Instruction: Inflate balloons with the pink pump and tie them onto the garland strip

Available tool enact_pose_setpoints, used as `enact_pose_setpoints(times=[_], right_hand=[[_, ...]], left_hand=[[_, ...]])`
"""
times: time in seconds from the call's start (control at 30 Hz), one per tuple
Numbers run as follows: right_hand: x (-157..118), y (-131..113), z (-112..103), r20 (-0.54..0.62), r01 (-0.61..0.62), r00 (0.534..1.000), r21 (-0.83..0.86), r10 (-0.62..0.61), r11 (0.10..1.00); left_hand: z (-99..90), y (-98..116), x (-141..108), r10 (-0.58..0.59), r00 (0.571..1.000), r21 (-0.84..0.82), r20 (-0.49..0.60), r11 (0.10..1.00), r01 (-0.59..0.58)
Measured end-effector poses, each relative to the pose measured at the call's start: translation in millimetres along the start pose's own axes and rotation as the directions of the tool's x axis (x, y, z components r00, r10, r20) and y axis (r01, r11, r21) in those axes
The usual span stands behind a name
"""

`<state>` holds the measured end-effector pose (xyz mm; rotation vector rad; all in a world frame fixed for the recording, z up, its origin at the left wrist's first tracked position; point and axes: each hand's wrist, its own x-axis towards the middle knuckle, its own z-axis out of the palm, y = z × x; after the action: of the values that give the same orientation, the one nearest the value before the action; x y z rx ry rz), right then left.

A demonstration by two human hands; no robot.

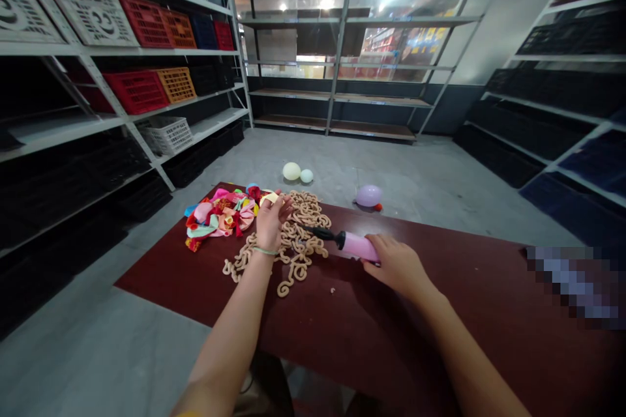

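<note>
Right hand (pixel 396 266) wraps the pink hand pump (pixel 359 246), nozzle toward the balloons; left hand (pixel 271 225) spread above tan twisting balloons (pixel 306 210)

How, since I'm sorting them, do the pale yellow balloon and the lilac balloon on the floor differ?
The pale yellow balloon is a rounded oval, while the lilac balloon tapers toward its right end. The lilac looks larger in view. The pale yellow one sits beside a small pale green balloon; the lilac lies apart. Both are inflated and lie on the grey floor.
</note>
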<state>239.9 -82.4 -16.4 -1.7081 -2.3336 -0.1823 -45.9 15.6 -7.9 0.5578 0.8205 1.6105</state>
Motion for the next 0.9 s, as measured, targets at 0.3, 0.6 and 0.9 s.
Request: enact_pose_setpoints(times=[0.3,0.6,0.9], right_hand=[[-3,-19,13,-0.105,-0.046,0.993,0.072,0.053,0.996],[-3,-20,17,-0.076,-0.056,0.995,0.042,0.060,0.997],[-2,-24,15,-0.048,-0.098,0.994,0.065,0.102,0.993]], left_hand=[[7.4,-19,-10,-0.129,0.991,-0.076,0.045,0.988,0.132],[10.9,-20,-14,-0.088,0.994,-0.023,0.064,0.996,0.090],[13.4,-29,-17,-0.060,0.995,0.140,0.075,0.989,0.049]])
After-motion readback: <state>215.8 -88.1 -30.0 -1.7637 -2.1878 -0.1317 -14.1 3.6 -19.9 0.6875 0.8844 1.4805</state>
